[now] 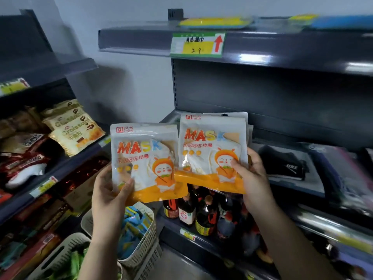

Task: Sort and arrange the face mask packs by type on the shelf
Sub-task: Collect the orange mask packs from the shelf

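Two white-and-orange mask packs with a cartoon figure are held up side by side in front of a dark shelf (302, 126). My left hand (109, 190) grips the lower left corner of the left mask pack (145, 158). My right hand (252, 174) holds the right mask packs (212, 150) by their right edge; at least one more pack sits behind the front one. The right pack's bottom edge overlaps the left pack slightly. Dark packs (282, 164) lie flat on the shelf to the right.
Croissant bags (74, 130) and snack packets fill the left shelving. Dark bottles (201, 211) stand on the shelf below the packs. White baskets (141, 239) with blue and green packets sit on the floor. A price tag (197, 44) hangs on the upper shelf.
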A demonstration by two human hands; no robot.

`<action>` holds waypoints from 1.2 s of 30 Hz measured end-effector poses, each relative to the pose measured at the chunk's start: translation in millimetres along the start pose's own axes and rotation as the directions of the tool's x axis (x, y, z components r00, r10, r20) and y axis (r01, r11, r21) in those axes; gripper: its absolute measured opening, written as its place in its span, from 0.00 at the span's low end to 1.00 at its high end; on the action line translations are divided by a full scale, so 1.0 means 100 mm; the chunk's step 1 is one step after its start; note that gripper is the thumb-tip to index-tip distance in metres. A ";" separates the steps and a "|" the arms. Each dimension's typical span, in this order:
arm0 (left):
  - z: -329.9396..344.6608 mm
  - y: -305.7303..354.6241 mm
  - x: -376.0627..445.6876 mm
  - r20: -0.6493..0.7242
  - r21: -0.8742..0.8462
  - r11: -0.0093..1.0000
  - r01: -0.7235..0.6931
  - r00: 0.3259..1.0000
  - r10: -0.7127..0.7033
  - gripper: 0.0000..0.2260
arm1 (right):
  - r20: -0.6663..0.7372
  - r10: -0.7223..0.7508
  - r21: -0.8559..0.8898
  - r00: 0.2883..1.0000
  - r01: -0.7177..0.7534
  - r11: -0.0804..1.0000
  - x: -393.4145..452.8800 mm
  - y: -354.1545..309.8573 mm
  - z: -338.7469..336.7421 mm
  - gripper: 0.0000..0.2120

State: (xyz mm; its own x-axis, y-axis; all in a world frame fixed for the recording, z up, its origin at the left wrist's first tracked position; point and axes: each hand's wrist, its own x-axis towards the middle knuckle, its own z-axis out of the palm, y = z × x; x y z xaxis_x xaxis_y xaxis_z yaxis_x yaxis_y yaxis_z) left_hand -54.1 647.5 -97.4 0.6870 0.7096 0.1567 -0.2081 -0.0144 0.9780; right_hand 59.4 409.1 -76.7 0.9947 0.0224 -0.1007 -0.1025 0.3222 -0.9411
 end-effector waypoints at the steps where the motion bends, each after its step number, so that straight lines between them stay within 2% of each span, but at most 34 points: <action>1: 0.00 -0.02 0.07 0.008 -0.002 1.000 -0.003 1.000 0.003 0.19 | -0.021 -0.009 -0.012 1.000 0.009 1.000 0.04 -0.01 0.00 0.22; 11: 0.19 -0.19 0.83 0.042 -0.062 0.998 0.026 0.999 -0.023 0.19 | -0.176 -0.101 -0.131 0.979 0.079 0.988 0.70 -0.15 -0.06 0.23; 15: 0.46 -0.23 1.12 0.118 -0.080 0.996 0.026 0.993 -0.016 0.17 | -0.219 -0.105 -0.202 0.970 0.060 0.977 0.99 -0.18 -0.06 0.24; 19: 0.82 -0.29 1.31 0.210 -0.069 0.997 0.022 0.978 -0.007 0.19 | -0.224 -0.080 -0.325 0.971 0.003 0.946 1.28 -0.17 -0.08 0.24; 23: 1.17 -0.33 1.40 0.280 -0.093 0.995 0.035 0.960 -0.008 0.20 | -0.254 -0.136 -0.439 0.958 0.011 0.899 1.51 -0.13 -0.09 0.25; 28: 1.54 -0.36 1.42 0.378 -0.149 0.974 0.173 0.920 -0.106 0.19 | -0.333 -0.215 -0.466 0.918 0.038 0.884 1.58 -0.12 -0.07 0.26; 31: 1.77 -0.42 1.40 0.403 -0.082 0.957 0.278 0.888 -0.223 0.19 | -0.316 -0.301 -0.606 0.900 0.052 0.793 1.53 -0.09 -0.05 0.25; 34: 1.95 -0.51 1.35 0.413 0.037 0.919 0.392 0.832 -0.371 0.20 | -0.184 -0.384 -0.808 0.905 0.084 0.583 1.43 -0.10 0.00 0.20; 36: 2.02 -0.58 1.32 0.418 0.145 0.922 0.359 0.823 -0.386 0.20 | -0.150 -0.341 -0.861 0.928 0.047 0.507 1.38 -0.11 0.02 0.16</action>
State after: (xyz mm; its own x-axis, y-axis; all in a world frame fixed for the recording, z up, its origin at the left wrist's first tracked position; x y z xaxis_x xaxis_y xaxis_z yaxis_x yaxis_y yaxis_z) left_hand 189.1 599.5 -106.0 0.9362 0.2951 -0.1906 0.1552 0.1393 0.9780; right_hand 198.1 410.1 -79.3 0.9564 -0.2307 0.1794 -0.0144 -0.6505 -0.7594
